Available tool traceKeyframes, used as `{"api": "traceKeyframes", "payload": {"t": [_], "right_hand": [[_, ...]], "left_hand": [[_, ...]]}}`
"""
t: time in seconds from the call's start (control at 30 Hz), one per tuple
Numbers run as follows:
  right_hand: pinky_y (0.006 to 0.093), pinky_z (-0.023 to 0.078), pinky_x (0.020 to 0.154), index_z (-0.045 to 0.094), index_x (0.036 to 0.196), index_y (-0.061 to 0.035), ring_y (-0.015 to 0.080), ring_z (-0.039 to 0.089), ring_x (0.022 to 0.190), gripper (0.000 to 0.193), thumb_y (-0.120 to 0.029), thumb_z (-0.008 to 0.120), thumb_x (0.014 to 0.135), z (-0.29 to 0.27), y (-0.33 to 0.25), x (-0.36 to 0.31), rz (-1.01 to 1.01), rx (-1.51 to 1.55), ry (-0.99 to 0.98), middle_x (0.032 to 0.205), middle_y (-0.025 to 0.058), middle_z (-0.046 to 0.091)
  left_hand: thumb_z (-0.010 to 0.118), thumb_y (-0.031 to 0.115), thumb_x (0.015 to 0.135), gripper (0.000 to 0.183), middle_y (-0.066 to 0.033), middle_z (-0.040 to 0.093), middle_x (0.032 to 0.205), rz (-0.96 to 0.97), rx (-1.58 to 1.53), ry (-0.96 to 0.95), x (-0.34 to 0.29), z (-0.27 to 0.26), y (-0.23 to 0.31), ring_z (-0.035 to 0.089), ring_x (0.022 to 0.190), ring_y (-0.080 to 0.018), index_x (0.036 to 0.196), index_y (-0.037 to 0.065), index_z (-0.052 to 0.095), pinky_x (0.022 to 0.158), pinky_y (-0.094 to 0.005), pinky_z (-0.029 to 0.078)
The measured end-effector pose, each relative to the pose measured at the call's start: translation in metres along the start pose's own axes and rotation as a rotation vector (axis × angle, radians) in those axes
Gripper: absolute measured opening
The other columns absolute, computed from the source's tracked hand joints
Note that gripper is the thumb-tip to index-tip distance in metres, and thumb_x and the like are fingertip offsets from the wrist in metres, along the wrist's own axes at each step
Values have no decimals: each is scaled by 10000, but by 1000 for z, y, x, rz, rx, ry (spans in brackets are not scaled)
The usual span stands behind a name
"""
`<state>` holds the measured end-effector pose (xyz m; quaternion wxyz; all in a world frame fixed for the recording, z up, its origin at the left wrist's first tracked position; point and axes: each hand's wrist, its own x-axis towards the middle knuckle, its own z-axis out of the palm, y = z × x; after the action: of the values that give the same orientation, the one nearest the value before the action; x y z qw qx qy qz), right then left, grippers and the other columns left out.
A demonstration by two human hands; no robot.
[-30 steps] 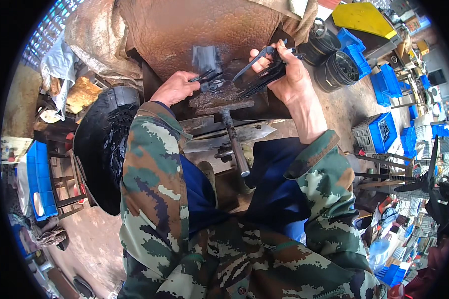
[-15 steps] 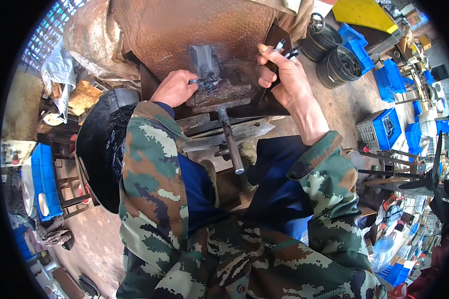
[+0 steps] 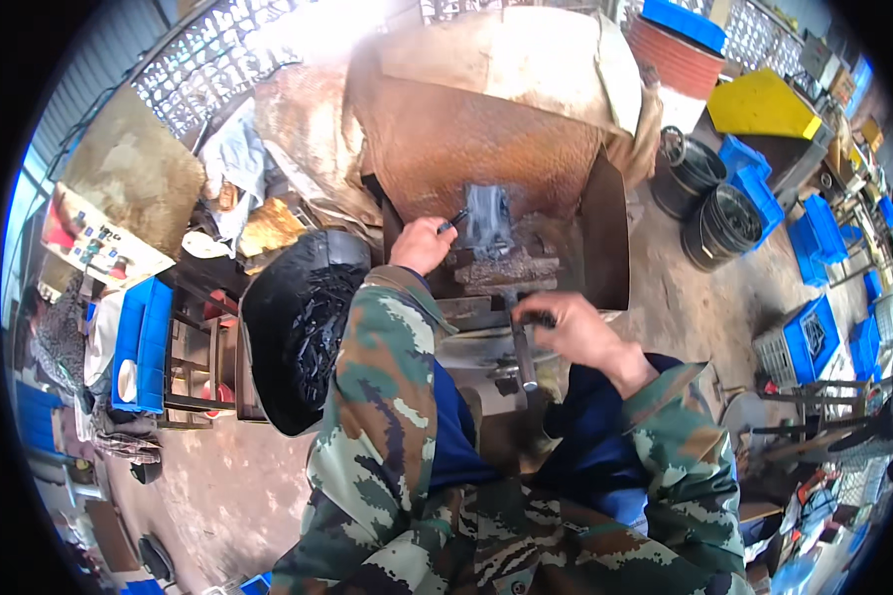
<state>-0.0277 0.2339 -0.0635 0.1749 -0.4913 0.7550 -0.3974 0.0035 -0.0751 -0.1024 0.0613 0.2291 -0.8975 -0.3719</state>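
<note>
My left hand [image 3: 422, 246] is closed, fingers pinching a small dark metal piece [image 3: 453, 220]. The piece points toward a grey, smooth-faced block or wheel [image 3: 487, 220], whose exact kind I cannot tell. Below it lies a rough, crusted crossbar [image 3: 507, 273]. A round metal rod [image 3: 523, 349] runs from the crossbar toward my lap. My right hand [image 3: 577, 332] is just right of this rod, its fingers curled around a short black piece [image 3: 539, 318]. Blur hides the right fingertips and the far end of what they hold.
A black tub [image 3: 268, 357] of dark strips stands by my left forearm. A brown sheet [image 3: 476, 139] hangs behind the work spot, with a metal side panel [image 3: 607, 233] at its right. Black buckets [image 3: 716, 228], blue crates [image 3: 814, 337] and a stool [image 3: 203, 367] stand around.
My right hand has come down from a raised position to beside the rod. The left hand still pinches its piece. The view has shifted, showing more of the far side.
</note>
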Motion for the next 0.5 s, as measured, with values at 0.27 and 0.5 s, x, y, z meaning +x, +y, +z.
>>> {"api": "traceKeyframes", "payload": {"t": [0.27, 0.5], "right_hand": [[397, 508, 962, 625, 1140, -68, 287, 585, 1178, 451, 26, 663, 700, 12, -24, -11, -123, -144, -150, 1295, 48, 602], [340, 471, 988, 652, 1088, -40, 236, 608, 1156, 345, 13, 765, 766, 8, -15, 7, -65, 250, 46, 1223, 102, 653]], "left_hand": [[606, 343, 890, 314, -219, 684, 1037, -106, -79, 67, -2, -8, -16, 623, 1048, -413, 1079, 108, 694, 893, -488, 497], [576, 334, 912, 301, -235, 678, 1010, -103, -172, 349, -5, -9, 24, 622, 983, -457, 1048, 90, 687, 845, -521, 499]]}}
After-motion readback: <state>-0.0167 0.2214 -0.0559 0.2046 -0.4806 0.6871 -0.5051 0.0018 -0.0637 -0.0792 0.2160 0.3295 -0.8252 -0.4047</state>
